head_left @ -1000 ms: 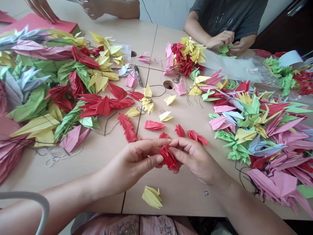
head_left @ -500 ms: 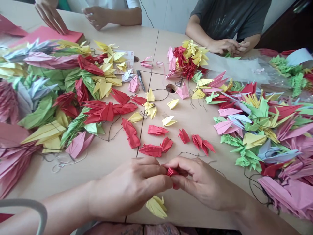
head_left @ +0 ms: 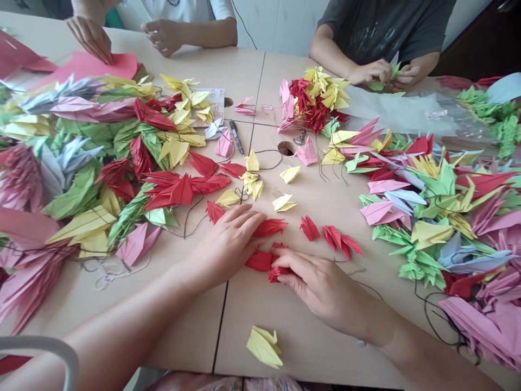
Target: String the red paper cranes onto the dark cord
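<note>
Card text point(head_left: 212, 100) unreadable; left grip point(head_left: 226, 244) open beside a red paper crane point(head_left: 269, 227), right grip point(head_left: 319, 288) unclear on another crane point(head_left: 279, 273).

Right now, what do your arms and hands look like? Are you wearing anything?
My left hand and right hand are bare, with slim fingers, no gloves or rings. My left arm and right arm show no sleeves. A tiny pale speck on my right arm is too small to tell.

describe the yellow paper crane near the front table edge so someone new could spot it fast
On the pale table, look along the near edge, below the person's right hand. A yellow origami crane lies there alone, apart from the heaped cranes.
</note>
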`<state>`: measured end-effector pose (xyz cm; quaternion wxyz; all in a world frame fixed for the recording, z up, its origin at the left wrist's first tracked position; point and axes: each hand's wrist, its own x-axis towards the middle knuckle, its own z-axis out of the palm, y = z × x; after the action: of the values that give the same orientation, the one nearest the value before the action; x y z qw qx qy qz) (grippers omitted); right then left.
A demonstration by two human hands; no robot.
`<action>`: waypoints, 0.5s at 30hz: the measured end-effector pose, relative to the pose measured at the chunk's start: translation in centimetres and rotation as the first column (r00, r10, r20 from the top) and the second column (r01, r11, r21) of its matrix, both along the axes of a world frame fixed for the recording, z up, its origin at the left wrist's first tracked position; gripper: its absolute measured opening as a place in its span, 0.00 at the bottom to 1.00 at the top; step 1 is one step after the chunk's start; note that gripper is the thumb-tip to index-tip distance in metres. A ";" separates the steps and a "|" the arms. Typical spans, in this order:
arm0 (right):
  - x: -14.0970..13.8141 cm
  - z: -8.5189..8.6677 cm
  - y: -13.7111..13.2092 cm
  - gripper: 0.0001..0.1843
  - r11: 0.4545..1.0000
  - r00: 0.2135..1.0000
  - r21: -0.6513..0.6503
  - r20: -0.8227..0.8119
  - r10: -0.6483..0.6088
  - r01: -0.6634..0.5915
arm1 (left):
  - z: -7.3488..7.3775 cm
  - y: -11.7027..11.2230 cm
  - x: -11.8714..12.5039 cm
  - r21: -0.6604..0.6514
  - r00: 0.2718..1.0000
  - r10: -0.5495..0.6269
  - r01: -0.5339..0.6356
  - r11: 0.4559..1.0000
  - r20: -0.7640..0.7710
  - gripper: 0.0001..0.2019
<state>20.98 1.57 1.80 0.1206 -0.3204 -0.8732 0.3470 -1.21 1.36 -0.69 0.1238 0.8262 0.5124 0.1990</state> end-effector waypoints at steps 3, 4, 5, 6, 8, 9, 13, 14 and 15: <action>0.2 0.7 0.0 0.07 1.000 0.999 -0.020 -0.044 0.020 -0.021 | 0.0 -0.3 0.1 0.019 0.999 0.011 -0.012 1.000 0.042 0.13; 0.4 1.0 0.0 0.08 1.000 0.997 0.001 -0.075 0.015 -0.015 | 0.1 -0.5 0.1 0.026 0.998 0.017 -0.018 1.000 0.059 0.12; 0.7 1.3 0.1 0.08 1.000 0.995 0.028 -0.104 0.004 -0.001 | 0.4 -0.7 0.1 0.029 0.996 0.024 -0.027 0.999 0.082 0.11; 1.0 1.5 0.2 0.09 0.998 0.992 0.059 -0.126 -0.013 0.020 | 0.7 -0.9 0.1 0.026 0.994 0.032 -0.035 0.999 0.109 0.11; 1.5 1.8 0.4 0.10 0.988 0.987 0.135 -0.152 -0.060 0.081 | 1.2 -1.2 0.3 0.024 0.984 0.042 -0.047 0.999 0.175 0.11; 1.7 1.8 0.5 0.09 0.979 0.985 0.170 -0.150 -0.089 0.115 | 1.4 -1.3 0.3 0.023 0.979 0.043 -0.049 0.999 0.200 0.10; 1.8 1.3 0.7 0.08 0.950 0.983 0.259 -0.104 -0.155 0.177 | 1.4 -1.3 0.5 -0.005 0.992 0.022 -0.021 1.000 0.121 0.12; 1.6 1.1 0.7 0.08 0.949 0.985 0.265 -0.089 -0.151 0.169 | 1.2 -1.1 0.6 -0.020 0.996 0.009 -0.007 1.000 0.083 0.14; 1.5 1.0 0.7 0.09 0.951 0.987 0.268 -0.079 -0.139 0.156 | 1.0 -1.0 0.7 -0.033 0.998 0.004 -0.002 0.999 0.058 0.15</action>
<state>22.45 2.30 2.76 0.2152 -0.3545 -0.8824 0.2224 -0.52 0.34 0.29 0.1520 0.8172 0.5130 0.2144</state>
